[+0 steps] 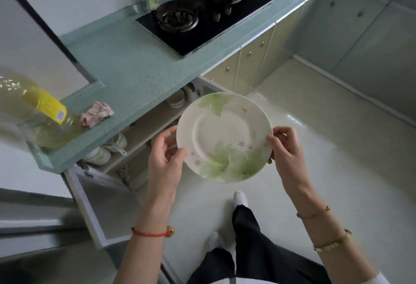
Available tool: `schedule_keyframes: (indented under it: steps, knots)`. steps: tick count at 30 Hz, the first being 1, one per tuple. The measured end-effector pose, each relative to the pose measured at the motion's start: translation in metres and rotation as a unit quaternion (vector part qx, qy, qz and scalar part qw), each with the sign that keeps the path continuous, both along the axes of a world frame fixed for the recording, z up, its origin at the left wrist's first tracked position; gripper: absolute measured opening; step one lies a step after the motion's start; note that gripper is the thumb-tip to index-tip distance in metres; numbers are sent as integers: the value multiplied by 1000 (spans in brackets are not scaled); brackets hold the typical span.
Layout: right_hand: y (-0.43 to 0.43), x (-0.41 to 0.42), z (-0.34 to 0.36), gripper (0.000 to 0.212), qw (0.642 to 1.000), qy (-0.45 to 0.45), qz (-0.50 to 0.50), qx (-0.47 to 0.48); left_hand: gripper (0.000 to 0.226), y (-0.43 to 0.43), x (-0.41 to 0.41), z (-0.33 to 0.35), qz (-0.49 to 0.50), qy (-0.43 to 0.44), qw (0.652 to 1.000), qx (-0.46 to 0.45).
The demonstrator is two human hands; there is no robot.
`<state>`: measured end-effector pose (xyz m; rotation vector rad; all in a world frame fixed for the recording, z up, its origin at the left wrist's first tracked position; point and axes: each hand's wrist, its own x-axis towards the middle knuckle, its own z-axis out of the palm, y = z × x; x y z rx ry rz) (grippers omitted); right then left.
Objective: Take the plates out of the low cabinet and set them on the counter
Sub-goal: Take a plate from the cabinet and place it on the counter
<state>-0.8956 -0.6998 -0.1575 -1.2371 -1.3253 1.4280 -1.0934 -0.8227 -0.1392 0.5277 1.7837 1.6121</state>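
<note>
A white plate with green leaf print (225,137) is held level in the air in front of the open low cabinet (144,130). My left hand (165,157) grips its left rim and my right hand (283,146) grips its right rim. Inside the cabinet, a stack of plates (176,101) sits on the upper shelf at the back, partly hidden by the counter edge. The teal counter (126,67) runs above the cabinet, left of and above the plate.
On the counter lie a crumpled pink cloth (96,112), a large oil bottle with a yellow label (38,112) and a black two-burner gas hob (202,16). The cabinet door (94,205) hangs open at lower left. Cups and jars (108,148) stand on the shelf. My feet (239,198) are on the pale floor.
</note>
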Motion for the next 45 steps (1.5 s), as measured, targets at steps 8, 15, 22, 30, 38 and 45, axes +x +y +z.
schedule_keyframes:
  steps: [8, 15, 22, 30, 38, 45]
  knots:
    - [38, 65, 13, 8, 993, 8, -114, -4, 48, 83, 40, 9, -106, 0, 994, 12]
    - [110, 118, 20, 11, 982, 21, -185, 7, 47, 184, 82, 18, -183, -10, 983, 14]
    - [200, 171, 31, 17, 972, 46, -229, 14, 47, 294, 132, 28, -225, -13, 974, 26]
    - [296, 215, 35, 13, 963, 31, -267, 19, 47, 407, 174, 31, -263, -12, 964, 32]
    - [397, 236, 29, 13, 951, 31, -306, 14, 45, 532, 196, 27, -299, -15, 953, 45]
    - [527, 237, 35, 13, 945, 42, -326, 10, 46, 674, 199, 31, -328, 2, 943, 52]
